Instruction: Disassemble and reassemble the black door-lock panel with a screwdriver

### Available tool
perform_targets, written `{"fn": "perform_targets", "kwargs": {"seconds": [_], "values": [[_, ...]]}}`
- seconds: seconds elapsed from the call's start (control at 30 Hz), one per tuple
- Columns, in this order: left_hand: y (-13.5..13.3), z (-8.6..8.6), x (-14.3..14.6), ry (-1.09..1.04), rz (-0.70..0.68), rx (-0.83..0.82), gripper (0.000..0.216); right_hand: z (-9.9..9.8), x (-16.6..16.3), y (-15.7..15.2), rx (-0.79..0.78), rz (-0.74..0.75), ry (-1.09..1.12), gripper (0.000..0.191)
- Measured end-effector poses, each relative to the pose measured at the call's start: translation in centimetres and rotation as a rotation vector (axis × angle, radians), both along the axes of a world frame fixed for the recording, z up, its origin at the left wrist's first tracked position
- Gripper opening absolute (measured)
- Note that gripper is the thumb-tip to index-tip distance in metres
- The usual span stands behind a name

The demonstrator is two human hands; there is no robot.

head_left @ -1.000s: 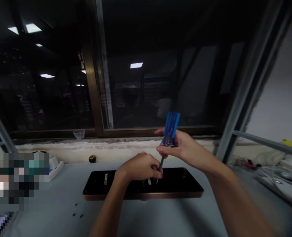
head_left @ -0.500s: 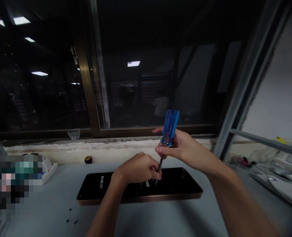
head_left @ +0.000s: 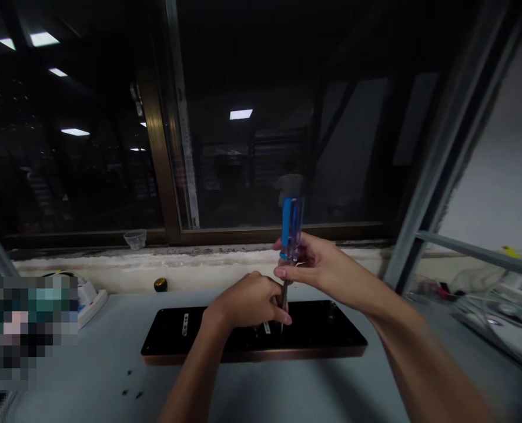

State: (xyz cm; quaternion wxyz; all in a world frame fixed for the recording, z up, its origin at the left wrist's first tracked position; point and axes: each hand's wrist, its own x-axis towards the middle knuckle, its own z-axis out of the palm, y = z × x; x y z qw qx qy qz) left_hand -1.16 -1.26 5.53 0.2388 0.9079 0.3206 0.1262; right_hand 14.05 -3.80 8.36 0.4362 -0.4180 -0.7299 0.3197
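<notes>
A long black panel with copper-coloured edges (head_left: 323,329) lies flat on the light blue table, with small white labels on top. Over its middle stands a screwdriver (head_left: 293,226) with a blue and clear handle, nearly upright, its tip down at the panel. My right hand (head_left: 309,261) grips the lower end of the handle between thumb and fingers. My left hand (head_left: 254,299) is closed around the shaft near the tip, low over the panel. Whether a screw sits under the tip is hidden by the fingers.
Several small dark pieces (head_left: 125,392) lie on the table at the front left. A gold-and-black knob (head_left: 160,285) stands by the wall. A white power strip (head_left: 91,305) is at the left, tangled cables (head_left: 494,299) at the right. A clear plastic cup (head_left: 135,238) sits on the sill.
The screwdriver handle has turned and stands more upright, its top moved left. My right hand has shifted slightly with it. My left hand stays at the shaft; the whole view moved a little.
</notes>
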Motion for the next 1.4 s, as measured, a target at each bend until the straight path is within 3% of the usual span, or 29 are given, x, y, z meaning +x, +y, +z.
{"fn": "perform_targets", "kwargs": {"seconds": [0.17,0.33,0.47,0.53,0.63,0.7,0.77,0.97,1.07,1.23,1.3,1.4], "values": [[0.2,-0.3,0.1,-0.009,-0.036,0.032,0.009,0.0,-0.3,0.0,-0.032,0.017,0.006,0.021],[0.2,-0.4,-0.2,-0.137,-0.127,-0.185,0.013,0.2,-0.3,-0.4,-0.072,0.081,0.108,0.061],[0.0,-0.3,-0.1,-0.16,-0.035,-0.228,0.012,0.3,0.2,-0.6,-0.192,0.22,0.128,0.072],[0.0,-0.3,0.0,-0.162,-0.01,-0.209,0.01,0.2,0.4,-0.5,-0.2,0.238,0.125,0.069],[0.1,-0.2,0.1,-0.166,0.012,-0.154,0.004,0.0,0.5,-0.2,-0.129,0.13,0.048,0.053],[0.2,-0.3,0.1,-0.167,0.023,-0.132,0.01,-0.1,0.4,-0.2,-0.073,0.033,-0.015,0.04],[0.3,-0.4,0.1,-0.153,0.037,-0.119,0.015,0.0,0.3,-0.3,-0.055,0.006,-0.024,0.039],[0.3,-0.8,-0.3,-0.23,-0.106,-0.308,0.012,0.1,0.6,-0.5,-0.211,0.313,0.182,0.077],[0.2,-0.8,-0.1,-0.207,-0.049,-0.212,0.007,-0.3,0.9,-0.2,-0.21,0.395,0.238,0.077],[0.2,-0.9,0.5,-0.127,0.044,0.004,0.02,-0.4,0.7,0.3,-0.106,0.096,0.138,0.044],[0.2,-0.9,0.4,-0.151,0.008,-0.05,0.021,-0.2,0.6,0.2,-0.083,0.016,0.085,0.039],[0.3,-1.0,0.1,-0.201,-0.088,-0.254,0.025,0.2,0.7,-0.1,-0.062,0.022,0.056,0.047]]}}
